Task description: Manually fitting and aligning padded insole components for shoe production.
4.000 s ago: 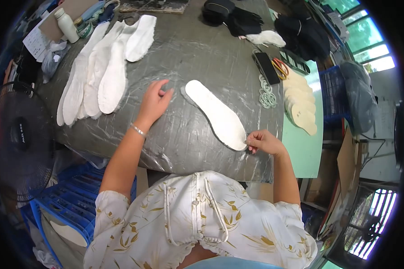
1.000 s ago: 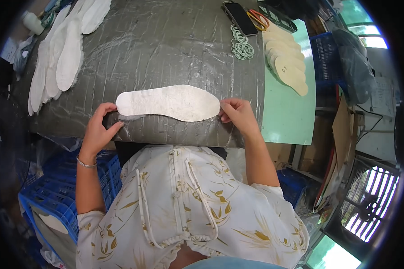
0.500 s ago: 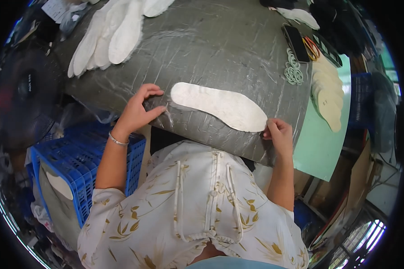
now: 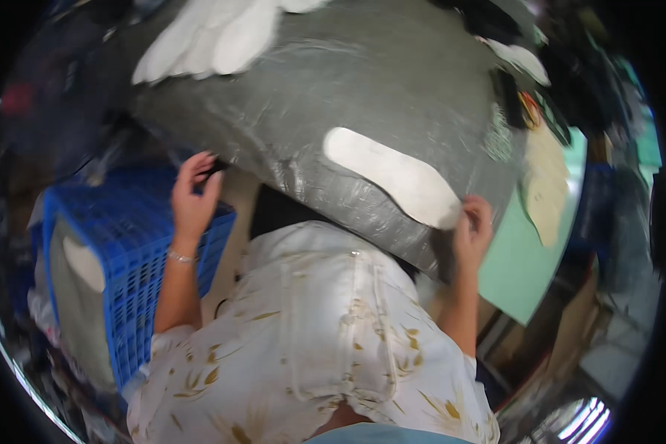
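Note:
A white fleecy insole [image 4: 392, 174] lies flat near the front edge of the grey plastic-covered table [image 4: 296, 96], its narrow heel to the left and its wide toe to the right. At the toe end, the thumb and fingers of my right hand [image 4: 473, 231] are pinched together on its rim. My left hand [image 4: 194, 196] is well away from the insole, past the table's left front edge and above a blue plastic crate [image 4: 144, 244]. Its thumb and fingers are apart with nothing seen between them. Some blur softens the view.
More white insoles [image 4: 214, 37] lie fanned at the back left. To the right are a dark phone [image 4: 508, 89], pale green bands [image 4: 499, 137], and a row of cream insoles [image 4: 544, 189] on a green board [image 4: 522, 274]. Dark items [image 4: 488, 21] sit at the back.
My left hand has moved left and off the table, away from the insole's heel. My right hand stays at the toe end. The whole view has shifted and turned slightly.

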A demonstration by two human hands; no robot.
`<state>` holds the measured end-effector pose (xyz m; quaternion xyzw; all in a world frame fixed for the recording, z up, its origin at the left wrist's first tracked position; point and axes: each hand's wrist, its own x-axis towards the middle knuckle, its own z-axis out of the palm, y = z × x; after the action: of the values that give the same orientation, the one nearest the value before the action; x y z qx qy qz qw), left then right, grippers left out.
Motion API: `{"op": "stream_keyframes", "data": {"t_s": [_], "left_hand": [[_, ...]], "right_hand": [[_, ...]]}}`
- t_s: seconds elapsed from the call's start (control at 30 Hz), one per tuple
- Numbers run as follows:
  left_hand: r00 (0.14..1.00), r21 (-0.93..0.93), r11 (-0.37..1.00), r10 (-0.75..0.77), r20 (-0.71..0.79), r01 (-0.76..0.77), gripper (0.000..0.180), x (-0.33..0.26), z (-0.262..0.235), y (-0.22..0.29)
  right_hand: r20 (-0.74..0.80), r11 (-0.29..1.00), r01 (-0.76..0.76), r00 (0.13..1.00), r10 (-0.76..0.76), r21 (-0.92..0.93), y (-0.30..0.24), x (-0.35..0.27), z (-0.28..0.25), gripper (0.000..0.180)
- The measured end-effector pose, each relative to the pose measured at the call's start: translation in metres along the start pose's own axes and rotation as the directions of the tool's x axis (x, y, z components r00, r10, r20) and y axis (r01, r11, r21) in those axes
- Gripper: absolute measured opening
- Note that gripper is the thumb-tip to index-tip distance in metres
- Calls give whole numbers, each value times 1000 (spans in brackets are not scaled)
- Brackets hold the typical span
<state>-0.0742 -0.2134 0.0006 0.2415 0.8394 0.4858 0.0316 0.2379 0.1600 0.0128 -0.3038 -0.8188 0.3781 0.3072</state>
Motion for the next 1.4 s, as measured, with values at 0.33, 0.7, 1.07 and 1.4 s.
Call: {"op": "stream_keyframes", "data": {"t_s": [0.33, 0.7, 1.07, 1.4], "left_hand": [[991, 73, 997, 45, -130, -35, 34, -27, -11, 15], [736, 652, 728, 319, -597, 212, 42, -122, -149, 35], [738, 478, 855, 188, -648, 202, 10, -174, -270, -36], [756, 609, 709, 602, -258, -356, 12, -116, -229, 181]], "right_hand": [[-329, 995, -65, 940, 87, 79, -25, -5, 28, 37], [392, 818, 497, 718, -576, 291, -181, 34, 122, 23], [489, 603, 636, 375, -787, 482, -269, 13, 195, 23], [310, 474, 559, 367, -877, 680, -320, 19, 141, 31]]}}
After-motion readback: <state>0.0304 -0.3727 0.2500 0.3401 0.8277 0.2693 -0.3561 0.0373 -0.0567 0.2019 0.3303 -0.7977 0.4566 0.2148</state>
